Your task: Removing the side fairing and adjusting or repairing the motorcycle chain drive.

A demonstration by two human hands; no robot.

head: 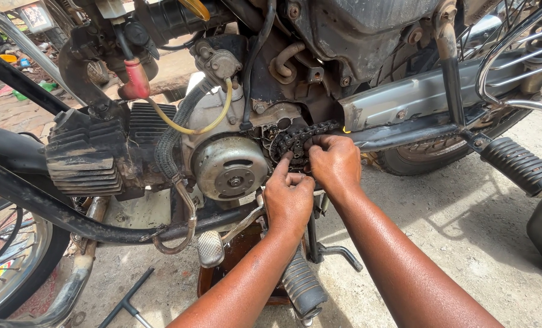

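An open-air motorcycle repair spot, roadside or yard, in full sunlight. Shown by a stripped-down motorcycle with its greasy grey finned engine block (89,161) bare, a round silver metal magneto housing (231,168) uncovered and a black oily drive chain (301,136) exposed on its sprocket. Rough, stained grey concrete ground (465,225) underneath, with a dark T-shaped metal wrench (128,297) lying loose on it. Red rubber spark-plug cap (136,79) and yellow plastic fuel hose (213,121) hanging in plain sight. Part of another spoked wheel (4,267) at the left edge, and scattered coloured litter (16,61) on brick-toned paving behind.
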